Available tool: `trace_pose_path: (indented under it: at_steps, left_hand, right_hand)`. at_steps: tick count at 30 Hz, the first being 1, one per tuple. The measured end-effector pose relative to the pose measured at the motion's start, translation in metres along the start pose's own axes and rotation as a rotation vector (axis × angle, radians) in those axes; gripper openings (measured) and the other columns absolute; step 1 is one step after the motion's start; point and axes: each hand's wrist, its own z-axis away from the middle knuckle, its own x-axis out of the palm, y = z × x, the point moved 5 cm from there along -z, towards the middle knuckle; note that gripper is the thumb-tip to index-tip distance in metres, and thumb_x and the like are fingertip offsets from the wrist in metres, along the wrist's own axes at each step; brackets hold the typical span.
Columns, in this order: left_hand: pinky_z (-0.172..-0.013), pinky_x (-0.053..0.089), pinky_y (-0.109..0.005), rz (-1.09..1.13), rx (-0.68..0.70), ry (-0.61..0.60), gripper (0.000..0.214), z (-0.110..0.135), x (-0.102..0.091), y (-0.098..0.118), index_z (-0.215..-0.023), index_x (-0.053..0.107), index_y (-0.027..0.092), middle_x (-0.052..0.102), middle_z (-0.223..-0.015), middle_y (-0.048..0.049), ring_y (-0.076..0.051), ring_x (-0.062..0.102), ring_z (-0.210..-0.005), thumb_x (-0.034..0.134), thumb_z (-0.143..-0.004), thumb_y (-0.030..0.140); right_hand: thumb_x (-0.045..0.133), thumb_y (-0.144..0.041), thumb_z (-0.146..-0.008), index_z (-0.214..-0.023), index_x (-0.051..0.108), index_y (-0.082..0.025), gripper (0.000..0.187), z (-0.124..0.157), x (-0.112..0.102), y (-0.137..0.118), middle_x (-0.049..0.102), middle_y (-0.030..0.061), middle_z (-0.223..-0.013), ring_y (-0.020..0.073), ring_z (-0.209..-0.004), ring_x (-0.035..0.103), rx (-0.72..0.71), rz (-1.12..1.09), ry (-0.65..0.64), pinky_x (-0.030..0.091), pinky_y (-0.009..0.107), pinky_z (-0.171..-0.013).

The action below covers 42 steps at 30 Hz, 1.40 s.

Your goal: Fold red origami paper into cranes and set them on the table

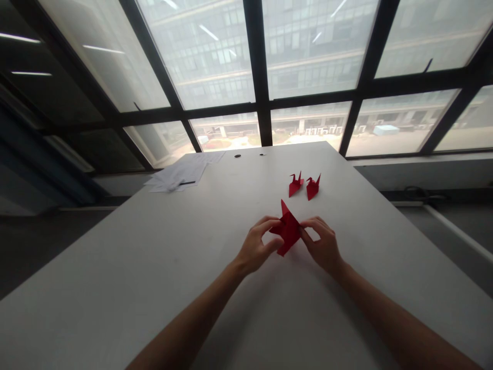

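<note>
Between my two hands is a partly folded red origami paper point(289, 231), with one point sticking up and others toward the left and bottom. My left hand point(257, 244) has its thumb and fingers curved around the paper's left side. At the paper's right corner, my right hand point(321, 241) pinches it between thumb and fingertips. Just beyond stand two finished red paper cranes, a left crane point(296, 185) and a right crane point(313, 187), side by side with necks and tails raised.
The white table point(134, 267) reaches to large dark-framed windows. Loose white papers point(181, 172) lie at its far left, with a dark pen point(187, 182) on them. A round hole point(238, 156) shows near the far edge. A cable point(419, 193) lies beyond the table's right side.
</note>
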Motion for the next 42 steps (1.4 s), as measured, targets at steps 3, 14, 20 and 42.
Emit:
trace_pose_path:
  at_steps: [3, 14, 20, 42]
  left_hand:
    - [-0.089, 0.052, -0.034, -0.042, -0.019, 0.024, 0.028, -0.003, 0.002, 0.01, -0.108, 0.066, 0.018, 0.064, -0.112, -0.0093, -0.022, 0.063, -0.099, 0.071, -0.084, 0.031]
    - [-0.065, 0.053, -0.026, 0.157, -0.094, 0.1, 0.01, -0.002, -0.005, -0.012, -0.098, 0.06, 0.017, 0.067, -0.092, -0.0058, -0.016, 0.064, -0.078, 0.061, -0.09, 0.023]
    - [-0.073, 0.057, -0.032, 0.426, -0.178, 0.036, 0.039, 0.002, -0.004, -0.028, -0.125, 0.053, 0.021, 0.067, -0.11, -0.0101, -0.022, 0.067, -0.095, 0.066, -0.09, 0.03]
    - [-0.063, 0.053, -0.026, 0.359, -0.366, 0.043, 0.038, 0.007, 0.005, -0.044, -0.101, 0.071, 0.013, 0.074, -0.089, -0.0071, -0.018, 0.067, -0.073, 0.081, -0.074, 0.037]
  right_hand:
    - [0.061, -0.013, -0.087, -0.089, 0.066, -0.023, 0.011, 0.0, -0.004, 0.0, 0.067, 0.0037, -0.083, 0.0219, -0.08, 0.061, 0.012, 0.02, 0.064, 0.049, 0.038, -0.075]
    - [0.071, -0.037, -0.083, -0.142, 0.045, -0.029, 0.065, 0.003, 0.005, 0.008, 0.045, 0.0108, -0.149, 0.0309, -0.138, 0.04, 0.212, -0.368, -0.093, 0.038, 0.051, -0.11]
    - [0.07, -0.042, -0.084, -0.145, 0.039, -0.03, 0.07, 0.009, 0.02, 0.015, 0.056, 0.013, -0.137, 0.0307, -0.117, 0.06, 0.465, -0.75, -0.348, 0.054, 0.045, -0.089]
    - [0.068, -0.037, -0.085, -0.111, 0.068, -0.019, 0.032, 0.01, 0.021, 0.019, 0.072, 0.0091, -0.098, 0.022, -0.084, 0.067, 0.459, -0.47, -0.225, 0.056, 0.035, -0.072]
